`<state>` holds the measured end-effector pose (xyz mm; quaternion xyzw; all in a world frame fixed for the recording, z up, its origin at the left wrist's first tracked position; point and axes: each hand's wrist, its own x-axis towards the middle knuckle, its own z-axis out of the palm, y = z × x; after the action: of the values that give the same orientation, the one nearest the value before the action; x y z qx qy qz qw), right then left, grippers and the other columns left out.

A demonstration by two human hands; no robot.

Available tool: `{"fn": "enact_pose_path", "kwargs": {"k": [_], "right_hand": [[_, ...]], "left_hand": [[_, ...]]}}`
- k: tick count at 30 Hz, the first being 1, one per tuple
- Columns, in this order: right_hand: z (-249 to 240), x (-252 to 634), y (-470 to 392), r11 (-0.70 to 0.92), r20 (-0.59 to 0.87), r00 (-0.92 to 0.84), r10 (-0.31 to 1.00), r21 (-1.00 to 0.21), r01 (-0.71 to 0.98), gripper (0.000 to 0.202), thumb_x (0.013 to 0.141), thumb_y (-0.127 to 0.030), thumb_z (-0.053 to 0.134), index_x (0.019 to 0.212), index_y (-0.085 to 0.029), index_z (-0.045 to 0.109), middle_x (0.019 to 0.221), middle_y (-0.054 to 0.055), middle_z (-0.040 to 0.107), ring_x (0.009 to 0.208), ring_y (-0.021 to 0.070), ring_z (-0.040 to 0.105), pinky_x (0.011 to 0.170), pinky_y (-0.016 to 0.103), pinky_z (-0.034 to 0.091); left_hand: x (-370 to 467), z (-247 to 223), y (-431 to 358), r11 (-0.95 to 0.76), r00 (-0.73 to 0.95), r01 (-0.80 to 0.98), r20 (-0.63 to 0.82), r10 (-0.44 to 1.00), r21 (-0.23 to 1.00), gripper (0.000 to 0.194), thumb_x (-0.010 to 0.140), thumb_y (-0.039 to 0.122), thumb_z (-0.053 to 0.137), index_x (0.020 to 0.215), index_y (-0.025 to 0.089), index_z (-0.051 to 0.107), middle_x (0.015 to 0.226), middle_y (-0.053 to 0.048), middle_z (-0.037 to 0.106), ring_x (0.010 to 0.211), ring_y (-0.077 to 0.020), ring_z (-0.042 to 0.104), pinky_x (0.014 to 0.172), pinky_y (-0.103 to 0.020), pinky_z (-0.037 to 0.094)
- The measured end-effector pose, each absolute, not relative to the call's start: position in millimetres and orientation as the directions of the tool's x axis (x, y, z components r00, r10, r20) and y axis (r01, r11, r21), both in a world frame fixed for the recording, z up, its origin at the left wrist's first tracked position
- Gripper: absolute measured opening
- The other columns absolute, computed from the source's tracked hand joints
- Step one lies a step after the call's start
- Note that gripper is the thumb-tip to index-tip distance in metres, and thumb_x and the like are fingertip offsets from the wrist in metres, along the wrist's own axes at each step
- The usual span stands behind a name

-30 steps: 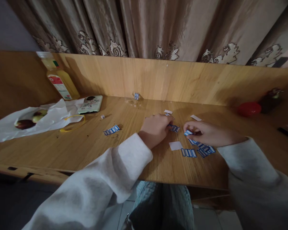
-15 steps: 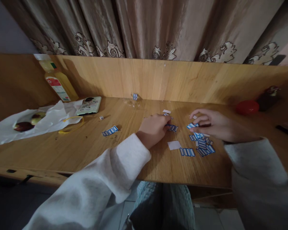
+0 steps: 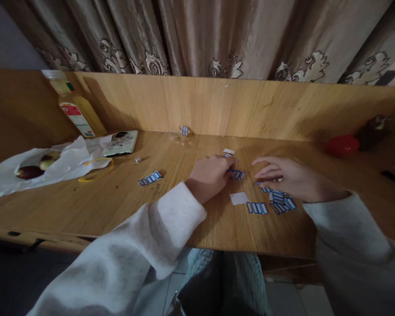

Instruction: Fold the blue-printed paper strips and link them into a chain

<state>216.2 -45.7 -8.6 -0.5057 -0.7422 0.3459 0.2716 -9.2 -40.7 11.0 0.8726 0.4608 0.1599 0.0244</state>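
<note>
Toward the middle of the desk, my left hand (image 3: 210, 176) has its fingers bent and pressed together at a blue-and-white paper strip (image 3: 238, 175) that sticks out past the fingertips. My right hand (image 3: 288, 177) hovers low over a loose pile of blue-and-white paper strips (image 3: 283, 205). Its index finger is stretched out. A thin strip (image 3: 258, 183) shows nearly edge-on between its lower fingers and thumb. Between the hands and the desk's front edge lie a blank white paper piece (image 3: 238, 199) and a strip with blue frames (image 3: 257, 208). A white slip (image 3: 229, 151) lies beyond my left fingertips.
Another blue-framed strip (image 3: 149, 178) lies to the left, near a small die-like cube (image 3: 138, 160). Farther left are a yellow loop (image 3: 97, 177), a patterned phone-like case (image 3: 121, 143), fruit (image 3: 29, 172) on white paper and a bottle (image 3: 80, 114). A red round object (image 3: 342, 145) stands at right.
My right hand has shifted slightly down and left over the pile. The strip in its fingers has turned from face-up to nearly edge-on. My left hand has stayed in place.
</note>
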Motion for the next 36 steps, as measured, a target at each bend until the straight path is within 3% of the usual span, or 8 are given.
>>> {"fn": "enact_pose_path", "kwargs": {"k": [9,14,20,22,25,28,33,36], "right_hand": [[-3,218,-43,0.265,0.073,-0.299,0.951,-0.689,0.675,0.013,0.063,-0.015,0.062,0.072,-0.023,0.058,0.073,0.004,0.069,0.072,0.024,0.067,0.063,0.036,0.054],[6,210,-53,0.226,0.053,-0.313,0.948,-0.805,0.549,0.015,0.063,-0.023,0.067,0.075,-0.022,0.058,0.074,0.002,0.069,0.072,0.0203,0.066,0.064,0.033,0.053],[6,196,-58,0.314,0.121,-0.383,0.916,-0.809,0.496,0.018,0.066,-0.027,0.067,0.081,-0.021,0.058,0.077,0.002,0.066,0.074,0.0175,0.064,0.069,0.032,0.052],[5,189,-57,0.424,0.235,-0.385,0.893,-0.728,0.539,0.012,0.07,-0.025,0.064,0.08,-0.022,0.059,0.077,0.002,0.067,0.073,0.0175,0.063,0.07,0.033,0.051],[4,180,-56,0.559,0.39,-0.409,0.825,-0.455,0.693,0.008,0.074,-0.02,0.059,0.08,-0.023,0.062,0.08,0.003,0.068,0.074,0.0193,0.063,0.072,0.035,0.048],[4,176,-55,0.594,0.415,-0.475,0.776,-0.229,0.771,0.01,0.076,-0.017,0.056,0.082,-0.024,0.062,0.084,0.003,0.068,0.079,0.0225,0.061,0.073,0.037,0.044],[0,177,-51,0.609,0.401,-0.504,0.765,-0.196,0.769,0.009,0.076,-0.014,0.052,0.077,-0.022,0.058,0.081,0.003,0.065,0.078,0.0205,0.059,0.071,0.033,0.042],[-2,176,-51,0.597,0.41,-0.484,0.773,-0.214,0.773,0.01,0.073,-0.012,0.052,0.071,-0.022,0.055,0.072,0.0,0.061,0.07,0.0174,0.056,0.066,0.03,0.04]], "left_hand": [[-11,10,-40,-0.571,0.511,0.786,0.273,0.815,0.237,0.014,0.081,0.024,0.051,0.09,0.022,0.062,0.09,-0.006,0.064,0.084,-0.0216,0.059,0.066,-0.033,0.044],[-8,1,-36,-0.597,0.505,0.738,0.329,0.798,0.316,0.01,0.081,0.022,0.053,0.086,0.02,0.061,0.086,-0.004,0.064,0.076,-0.0177,0.058,0.066,-0.03,0.044],[2,-13,-33,-0.668,0.556,0.661,0.375,0.742,0.342,0.01,0.082,0.02,0.05,0.088,0.017,0.057,0.086,-0.003,0.064,0.075,-0.0154,0.057,0.066,-0.027,0.043],[3,-13,-33,-0.701,0.592,0.63,0.379,0.712,0.334,0.011,0.081,0.018,0.05,0.09,0.017,0.057,0.087,-0.003,0.064,0.075,-0.015,0.057,0.066,-0.027,0.043],[2,-12,-33,-0.728,0.629,0.599,0.366,0.686,0.335,0.012,0.079,0.015,0.05,0.09,0.017,0.056,0.087,-0.003,0.063,0.074,-0.0143,0.057,0.065,-0.026,0.042],[0,-10,-32,-0.735,0.644,0.577,0.355,0.677,0.355,0.012,0.081,0.018,0.049,0.091,0.017,0.055,0.086,-0.003,0.062,0.075,-0.0147,0.057,0.065,-0.026,0.042],[-1,-6,-37,-0.755,0.687,0.56,0.319,0.653,0.341,0.017,0.08,0.022,0.051,0.095,0.015,0.054,0.087,-0.005,0.061,0.075,-0.0161,0.057,0.066,-0.028,0.043],[-2,-3,-40,-0.777,0.735,0.518,0.28,0.618,0.357,0.03,0.074,0.029,0.061,0.099,0.014,0.053,0.093,-0.007,0.06,0.081,-0.0179,0.057,0.071,-0.029,0.044]]}}
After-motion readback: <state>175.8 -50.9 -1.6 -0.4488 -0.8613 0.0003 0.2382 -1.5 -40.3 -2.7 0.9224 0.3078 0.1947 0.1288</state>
